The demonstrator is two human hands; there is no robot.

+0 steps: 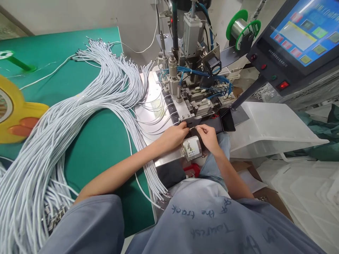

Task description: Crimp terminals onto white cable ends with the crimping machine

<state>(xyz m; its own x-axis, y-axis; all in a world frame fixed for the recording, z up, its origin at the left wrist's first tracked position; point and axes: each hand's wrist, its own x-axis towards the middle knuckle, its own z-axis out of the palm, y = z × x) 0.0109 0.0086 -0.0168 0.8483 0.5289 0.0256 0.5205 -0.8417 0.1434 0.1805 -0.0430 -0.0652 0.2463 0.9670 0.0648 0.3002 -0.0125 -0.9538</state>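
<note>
In the head view, my left hand is closed in a pinch at the front edge of the benchtop wire machine. What its fingers hold is hidden. Just to its right, my right hand pinches one end of a small thin piece, which looks like a cable end and reaches toward the left fingertips. Several white cables run across the metal plate into the machine, left of my left hand. Below both hands is a silver cylinder with a white label.
A large bundle of white cables drapes over the green mat. A yellow duck-shaped object stands at left. On the right are a solder wire spool, a touchscreen, a black bin and a white chute.
</note>
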